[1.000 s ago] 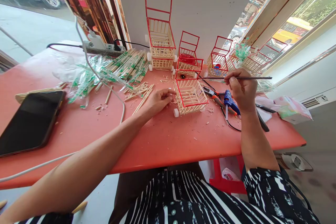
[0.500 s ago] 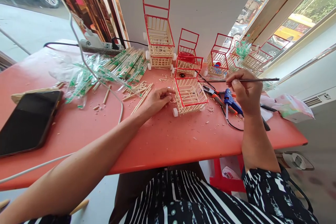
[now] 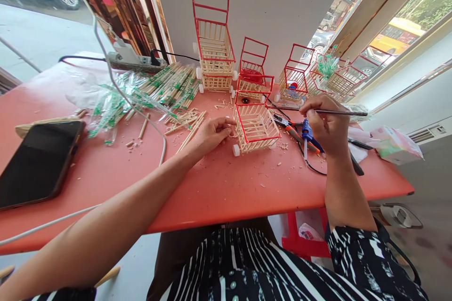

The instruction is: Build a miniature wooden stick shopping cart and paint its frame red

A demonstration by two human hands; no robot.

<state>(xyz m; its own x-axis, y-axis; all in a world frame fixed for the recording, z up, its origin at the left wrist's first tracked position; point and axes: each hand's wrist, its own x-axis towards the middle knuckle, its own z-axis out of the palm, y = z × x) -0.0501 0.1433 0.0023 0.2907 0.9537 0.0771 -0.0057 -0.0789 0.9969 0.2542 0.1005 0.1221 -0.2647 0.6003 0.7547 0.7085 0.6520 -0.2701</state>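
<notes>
A small shopping cart (image 3: pixel 256 123) built of pale wooden sticks, with red upper edges and handle and white wheels, stands on the table in front of me. My left hand (image 3: pixel 216 132) rests at its left side, fingers loosely bent and apart, fingertips at the cart's side; whether they touch it I cannot tell. A thin dark-handled paintbrush (image 3: pixel 341 113) lies nearly level in my right hand (image 3: pixel 323 120), which is closed around it. Its tip points left, close to the cart's red right edge. A small dark round pot (image 3: pixel 245 101) shows behind the cart's handle.
More stick carts (image 3: pixel 215 51) stand along the wall. A blue glue gun (image 3: pixel 308 130) and pliers (image 3: pixel 282 121) lie by my right hand. Wrapped chopsticks (image 3: pixel 173 85), loose sticks (image 3: pixel 192 129) and a phone (image 3: pixel 40 164) are on the left. A white cable (image 3: pixel 118 87) crosses the table.
My right hand has shifted slightly left and down with the paintbrush, whose rear end has dropped a little. My left hand and the cart stay where they were.
</notes>
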